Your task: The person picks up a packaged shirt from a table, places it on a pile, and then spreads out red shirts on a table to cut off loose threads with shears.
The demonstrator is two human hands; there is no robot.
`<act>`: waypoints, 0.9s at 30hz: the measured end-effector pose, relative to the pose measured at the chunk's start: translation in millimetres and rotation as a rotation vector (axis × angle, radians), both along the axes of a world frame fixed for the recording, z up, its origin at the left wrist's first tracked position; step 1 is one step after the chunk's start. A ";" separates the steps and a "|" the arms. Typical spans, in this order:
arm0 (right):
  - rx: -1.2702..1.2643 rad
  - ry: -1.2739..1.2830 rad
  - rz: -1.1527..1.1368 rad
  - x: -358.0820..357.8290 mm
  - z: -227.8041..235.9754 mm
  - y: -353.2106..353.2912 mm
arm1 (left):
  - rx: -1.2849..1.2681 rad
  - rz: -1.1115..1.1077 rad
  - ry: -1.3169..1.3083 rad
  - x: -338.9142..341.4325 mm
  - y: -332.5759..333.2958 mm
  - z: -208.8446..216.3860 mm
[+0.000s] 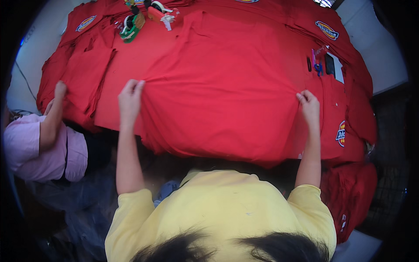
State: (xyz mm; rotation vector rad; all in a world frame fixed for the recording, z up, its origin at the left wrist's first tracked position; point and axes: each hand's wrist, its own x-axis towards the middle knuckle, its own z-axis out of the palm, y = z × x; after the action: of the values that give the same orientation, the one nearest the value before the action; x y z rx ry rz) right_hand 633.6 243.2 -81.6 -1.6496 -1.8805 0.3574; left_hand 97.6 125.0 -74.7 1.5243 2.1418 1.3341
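Observation:
A red T-shirt [222, 96] lies spread across the red-topped table, its near end hanging over the front edge. My left hand [130, 97] pinches its left side, and my right hand [309, 104] pinches the right side. Between the two hands the cloth is drawn taut, with creases running in from each pinch. Both arms reach forward, well apart. Folds hide whether the shirt's front or back faces up.
Red shirts with logo patches [327, 30] ring the table. Green [129, 29] and red [160, 13] tape dispensers stand at the far left. A phone [330, 64] and blue-handled scissors [318, 68] lie right. A co-worker in pink [48, 146] handles red cloth at left.

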 end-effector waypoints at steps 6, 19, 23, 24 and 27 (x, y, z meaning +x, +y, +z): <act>-0.100 0.670 0.098 2.8 62.0 89.1 | 0.070 -0.300 -0.833 -71.4 92.9 40.6; -0.084 -0.326 0.271 -113.5 -24.3 -52.4 | -0.527 -0.146 0.609 8.0 46.6 -69.5; -0.023 -0.599 0.055 -93.3 -58.6 -105.2 | -0.607 0.032 0.546 -7.7 -4.3 -85.1; -0.042 -0.588 0.005 -94.4 -59.1 -106.7 | -0.612 0.066 0.552 -8.3 -9.7 -87.0; 0.033 -0.524 -0.022 -101.4 -54.0 -97.6 | -0.240 -0.013 0.648 5.4 -9.2 -69.7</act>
State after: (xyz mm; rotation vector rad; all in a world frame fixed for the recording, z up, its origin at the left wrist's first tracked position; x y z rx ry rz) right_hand 532.1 145.6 -135.6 -1.8653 -2.2174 -0.1337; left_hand 103.1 115.7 -144.4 2.0488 2.5113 0.5765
